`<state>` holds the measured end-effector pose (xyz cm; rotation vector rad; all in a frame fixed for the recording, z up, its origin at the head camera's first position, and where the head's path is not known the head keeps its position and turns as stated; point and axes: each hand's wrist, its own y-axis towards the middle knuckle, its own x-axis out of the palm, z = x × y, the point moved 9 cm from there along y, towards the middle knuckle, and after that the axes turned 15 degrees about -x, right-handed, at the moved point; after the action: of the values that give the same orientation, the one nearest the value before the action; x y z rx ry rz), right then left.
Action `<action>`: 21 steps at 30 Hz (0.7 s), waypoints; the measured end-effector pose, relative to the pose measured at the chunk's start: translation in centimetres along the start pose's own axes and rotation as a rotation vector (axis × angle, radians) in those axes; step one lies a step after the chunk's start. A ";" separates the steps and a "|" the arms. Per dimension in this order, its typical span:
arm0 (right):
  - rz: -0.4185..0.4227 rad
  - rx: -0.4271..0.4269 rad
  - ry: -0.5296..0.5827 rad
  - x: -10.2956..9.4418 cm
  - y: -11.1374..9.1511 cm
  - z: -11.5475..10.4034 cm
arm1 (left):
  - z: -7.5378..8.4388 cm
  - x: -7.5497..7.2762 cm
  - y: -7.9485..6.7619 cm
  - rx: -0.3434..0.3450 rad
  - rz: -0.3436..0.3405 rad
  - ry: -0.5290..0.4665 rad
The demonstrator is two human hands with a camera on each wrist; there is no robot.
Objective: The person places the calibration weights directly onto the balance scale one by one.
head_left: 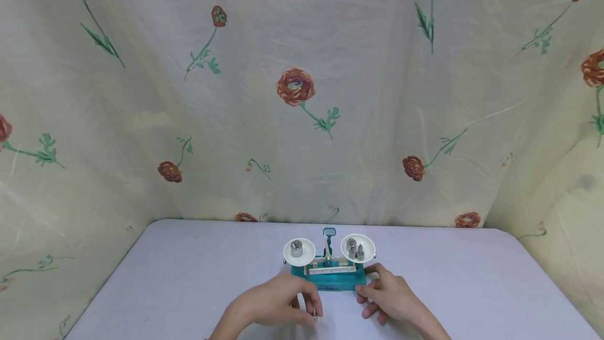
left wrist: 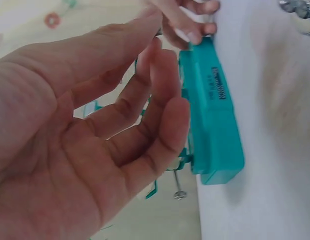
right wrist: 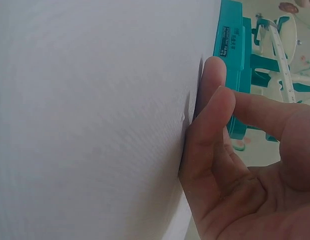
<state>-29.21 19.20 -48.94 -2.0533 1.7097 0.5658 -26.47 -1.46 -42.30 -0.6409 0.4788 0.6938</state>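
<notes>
A teal balance scale [head_left: 336, 281] with two white pans stands on the table. One metal weight [head_left: 296, 248] sits in the left pan [head_left: 302, 261], while several metal weights [head_left: 351, 248] stand in the right pan [head_left: 369, 245]. In front of the base, my left hand [head_left: 278, 300] pinches a small metal weight [head_left: 314, 315] between thumb and fingertips, mostly hidden by them. My right hand [head_left: 391, 295] holds the right end of the base, thumb at the front corner and index finger reaching along the side. Its lower fingers lie close to the tabletop in the right wrist view.
The table [head_left: 198, 266] has a pale cover, with a flower-patterned curtain [head_left: 368, 119] behind it and at both sides. Shiny metal pieces [left wrist: 300, 9] show at the upper right corner of the left wrist view.
</notes>
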 end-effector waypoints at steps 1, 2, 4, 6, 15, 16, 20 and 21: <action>0.000 -0.003 0.000 0.0 0.0 0.0 | 0.2 -0.3 -0.1 0.010 0.022 0.004; -0.002 -0.008 0.001 0.0 0.0 0.0 | 0.2 -0.6 -0.2 0.017 0.040 0.003; -0.005 -0.016 0.001 0.0 0.0 0.0 | 0.4 -1.1 -0.4 0.022 0.070 -0.001; -0.009 -0.027 0.004 0.1 0.0 -0.1 | 0.4 -1.5 -0.5 0.021 0.094 -0.010; -0.012 -0.031 0.010 0.1 0.0 -0.1 | 0.8 -3.3 -1.6 0.065 0.193 0.008; -0.013 -0.028 0.010 0.1 0.1 -0.1 | 0.9 -3.6 -1.7 0.075 0.209 0.003; -0.013 -0.016 0.004 0.1 0.1 -0.1 | 1.1 -4.6 -2.1 0.083 0.281 -0.032; -0.011 -0.015 0.004 0.1 0.1 -0.1 | 1.2 -4.9 -2.2 0.080 0.302 -0.039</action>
<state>-29.25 19.09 -48.91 -2.0743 1.7001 0.5732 -27.98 -4.08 -37.71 -0.4823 0.5707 0.9662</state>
